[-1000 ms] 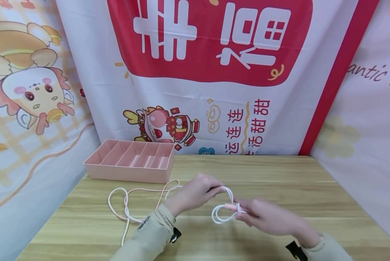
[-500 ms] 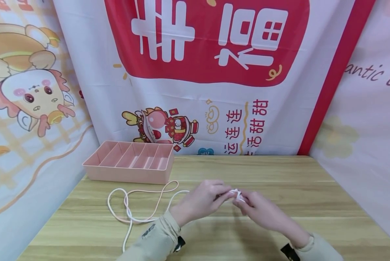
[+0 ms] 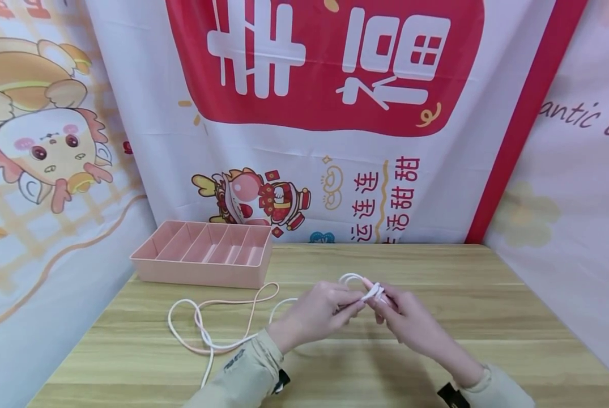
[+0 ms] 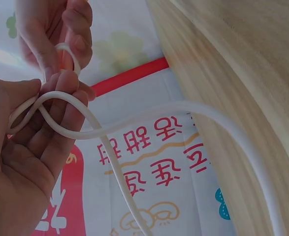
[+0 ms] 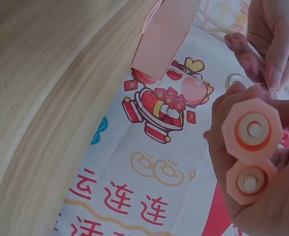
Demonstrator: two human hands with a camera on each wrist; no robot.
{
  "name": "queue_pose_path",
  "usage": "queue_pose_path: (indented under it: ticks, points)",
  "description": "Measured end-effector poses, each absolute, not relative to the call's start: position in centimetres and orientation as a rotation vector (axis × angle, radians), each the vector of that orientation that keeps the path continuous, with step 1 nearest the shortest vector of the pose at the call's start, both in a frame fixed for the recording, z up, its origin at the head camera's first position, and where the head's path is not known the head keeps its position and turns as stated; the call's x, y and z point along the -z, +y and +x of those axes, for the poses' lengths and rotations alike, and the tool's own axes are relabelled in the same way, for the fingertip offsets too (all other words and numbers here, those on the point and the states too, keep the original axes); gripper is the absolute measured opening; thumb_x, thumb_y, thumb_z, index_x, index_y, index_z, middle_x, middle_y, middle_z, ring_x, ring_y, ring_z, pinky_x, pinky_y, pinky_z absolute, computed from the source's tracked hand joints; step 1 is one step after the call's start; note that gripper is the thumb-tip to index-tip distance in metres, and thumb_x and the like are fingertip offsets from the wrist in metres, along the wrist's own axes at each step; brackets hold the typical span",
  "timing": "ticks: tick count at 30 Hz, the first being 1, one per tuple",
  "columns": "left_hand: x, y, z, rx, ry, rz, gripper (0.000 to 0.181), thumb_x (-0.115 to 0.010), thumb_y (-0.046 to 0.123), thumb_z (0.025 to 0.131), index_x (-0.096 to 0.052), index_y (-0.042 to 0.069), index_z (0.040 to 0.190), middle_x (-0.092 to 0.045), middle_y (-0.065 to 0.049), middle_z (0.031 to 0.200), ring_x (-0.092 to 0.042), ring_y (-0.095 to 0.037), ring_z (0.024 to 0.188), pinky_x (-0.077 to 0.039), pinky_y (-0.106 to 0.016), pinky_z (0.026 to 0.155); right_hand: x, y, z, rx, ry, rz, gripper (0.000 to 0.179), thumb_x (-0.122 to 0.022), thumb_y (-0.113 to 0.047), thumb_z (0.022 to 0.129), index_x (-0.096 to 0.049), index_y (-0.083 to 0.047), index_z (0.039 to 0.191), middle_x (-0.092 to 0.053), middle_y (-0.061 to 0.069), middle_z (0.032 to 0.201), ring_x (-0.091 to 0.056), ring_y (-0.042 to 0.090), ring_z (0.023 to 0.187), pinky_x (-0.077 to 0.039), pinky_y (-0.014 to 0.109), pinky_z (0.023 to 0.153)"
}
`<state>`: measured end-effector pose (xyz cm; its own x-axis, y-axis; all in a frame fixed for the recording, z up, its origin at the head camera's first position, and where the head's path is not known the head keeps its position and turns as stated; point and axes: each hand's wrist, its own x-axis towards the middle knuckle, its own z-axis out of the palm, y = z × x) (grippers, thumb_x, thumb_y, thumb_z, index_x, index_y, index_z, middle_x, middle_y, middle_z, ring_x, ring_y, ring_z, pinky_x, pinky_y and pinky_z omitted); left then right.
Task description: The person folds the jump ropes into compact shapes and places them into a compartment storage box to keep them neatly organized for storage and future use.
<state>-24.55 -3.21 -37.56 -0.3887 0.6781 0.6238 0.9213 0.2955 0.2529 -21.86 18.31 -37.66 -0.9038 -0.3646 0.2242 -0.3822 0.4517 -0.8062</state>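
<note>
Two pink octagonal handles [image 5: 252, 130] of a skipping rope sit side by side in my right hand [image 3: 411, 326], their ends facing the right wrist camera. Its fingers curl round them. White cord is wrapped about the handles close to my right fingertips. My left hand [image 3: 314, 311] pinches the white cord [image 4: 256, 164] between thumb and fingers, right beside the right hand. A small white loop [image 3: 352, 276] arches above the fingertips. From the left hand the rest of the rope trails down to the table, white with a pale pink stretch, lying in loose crossing loops.
A pink box [image 3: 202, 272] with several compartments stands at the back left of the wooden table [image 3: 488, 317]. Printed cloths [image 3: 314, 141] hang behind and at both sides. The rope's loose loops lie in front of the box.
Both hands have come together above the table. The left hand has drawn its cord to the right hand's fingertips, and the loop formerly hanging below them now arches above.
</note>
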Motion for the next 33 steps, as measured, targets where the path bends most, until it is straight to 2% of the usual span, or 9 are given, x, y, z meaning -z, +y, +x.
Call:
queue_pose_path:
  ticks: [8,12,20,26,33]
  points:
    - [37.6,-3.1,-24.4,0.859,-2.224,-1.423,0.01,-0.063,0.01,0.098,-0.072,0.009,0.099,-0.062,0.008,0.076,-0.048,0.003,0.064,-0.04,-0.009,0.058,37.4,18.8,-22.1,-1.786,-2.652,0.719,0.033,-0.054,-0.033,0.102,-0.061,-0.002,0.105,-0.059,0.016,0.077,-0.045,0.014,0.042,-0.039,0.031,0.032]
    - [37.9,-3.1,-24.3,0.813,-2.216,-1.407,0.012,-0.064,0.011,0.097,-0.073,0.008,0.104,-0.063,0.007,0.078,-0.047,0.004,0.065,-0.04,-0.007,0.059,37.4,19.0,-22.0,-1.879,-2.639,0.729,0.033,-0.054,-0.032,0.103,-0.061,0.0,0.105,-0.059,0.019,0.077,-0.046,0.014,0.044,-0.04,0.028,0.034]
    - [37.9,-3.0,-24.3,0.751,-2.122,-1.426,0.02,-0.067,0.01,0.095,-0.073,0.006,0.113,-0.066,0.004,0.083,-0.048,0.003,0.066,-0.039,-0.006,0.061,36.8,19.7,-21.9,-2.055,-2.617,0.845,0.037,-0.051,-0.03,0.104,-0.056,0.006,0.102,-0.055,0.012,0.072,-0.045,0.012,0.045,-0.037,0.023,0.035]
    - [37.8,-2.9,-24.1,0.691,-2.127,-1.436,0.016,-0.071,0.01,0.092,-0.075,0.007,0.108,-0.065,0.005,0.082,-0.049,0.001,0.066,-0.041,-0.007,0.063,36.3,20.2,-22.0,-2.155,-2.635,0.911,0.038,-0.048,-0.029,0.105,-0.054,0.009,0.103,-0.056,0.012,0.078,-0.044,0.013,0.044,-0.036,0.023,0.035]
    - [38.0,-2.8,-23.7,0.552,-2.125,-1.418,0.014,-0.07,0.014,0.093,-0.075,0.011,0.106,-0.068,0.004,0.09,-0.057,-0.002,0.072,-0.046,-0.012,0.069,36.4,19.6,-21.5,-1.997,-2.691,0.788,0.039,-0.051,-0.036,0.103,-0.059,0.001,0.094,-0.045,0.006,0.059,-0.04,0.012,0.039,-0.034,0.024,0.031]
